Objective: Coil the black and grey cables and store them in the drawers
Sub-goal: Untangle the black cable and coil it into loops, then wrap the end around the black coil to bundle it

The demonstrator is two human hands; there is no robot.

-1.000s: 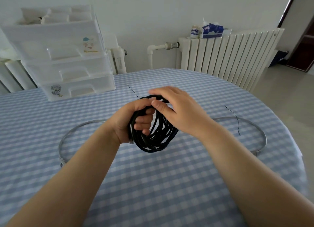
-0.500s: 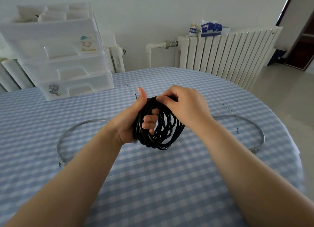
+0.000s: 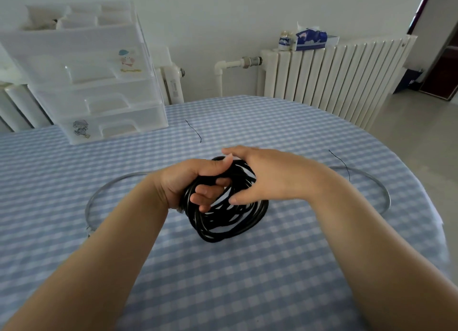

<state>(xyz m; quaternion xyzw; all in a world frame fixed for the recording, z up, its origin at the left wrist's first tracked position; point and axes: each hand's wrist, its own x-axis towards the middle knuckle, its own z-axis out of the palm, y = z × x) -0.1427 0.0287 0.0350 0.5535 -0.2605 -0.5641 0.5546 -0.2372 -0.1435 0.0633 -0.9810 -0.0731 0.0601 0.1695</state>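
Since the earlier frame, the right hand [image 3: 270, 179] had shifted from pinching the top of the coil to reaching across it, and the left thumb, upright half a second before, had folded down over the bundle. The black cable [image 3: 230, 219] hung as a loose coil of many loops just above the worktop [image 3: 223, 281], its lower loops sagging below both hands. The left hand [image 3: 195, 184] gripped the coil's left side, fingers curled through the loops from behind and thumb pressed on top. The right hand lay against the coil's upper right, its fingers stretched nearly straight over the top toward the left thumb and its thumb touching the strands lower down; whether it held a strand could not be told through the blur. The grey cable [image 3: 111, 189] lay flat on the checked cloth in a wide arc behind both forearms, showing to the left of the left wrist and again to the right of the right arm. The white drawers [image 3: 99, 82] stood at the far left of the worktop, all closed, well apart from the hands.
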